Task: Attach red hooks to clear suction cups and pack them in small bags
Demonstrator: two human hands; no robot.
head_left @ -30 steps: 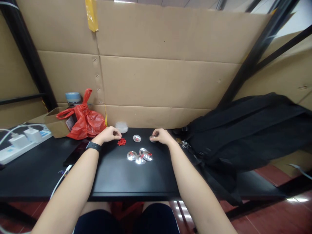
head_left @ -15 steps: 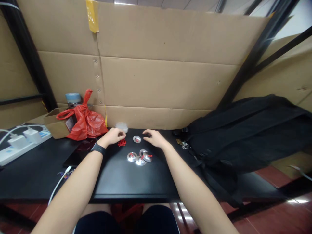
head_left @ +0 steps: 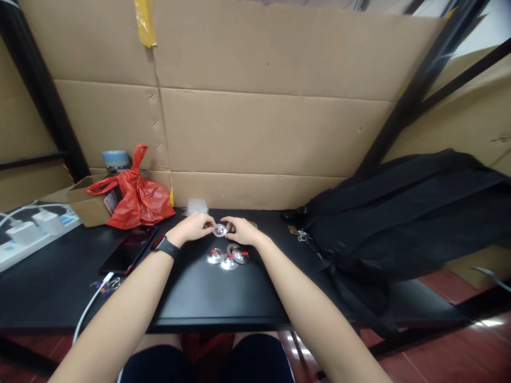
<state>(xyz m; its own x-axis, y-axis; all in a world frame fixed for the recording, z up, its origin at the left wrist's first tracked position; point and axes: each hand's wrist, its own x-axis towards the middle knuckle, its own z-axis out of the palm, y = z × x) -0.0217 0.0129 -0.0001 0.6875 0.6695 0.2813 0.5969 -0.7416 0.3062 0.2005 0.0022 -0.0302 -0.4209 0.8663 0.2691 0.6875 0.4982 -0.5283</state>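
The only view comes from a camera worn on the person's head, above the near edge of the tabletop [head_left: 223, 298]. It faces forward and tilts down: the cardboard wall [head_left: 255, 133] behind the tabletop fills the upper part, and the lap [head_left: 259, 356] shows below the tabletop's front edge. The left hand [head_left: 195, 226] and right hand [head_left: 241, 232] appear at arm's length. The wide view spans from the power strip [head_left: 40, 242] on the tabletop's left to the backpack [head_left: 399, 223] on its right.
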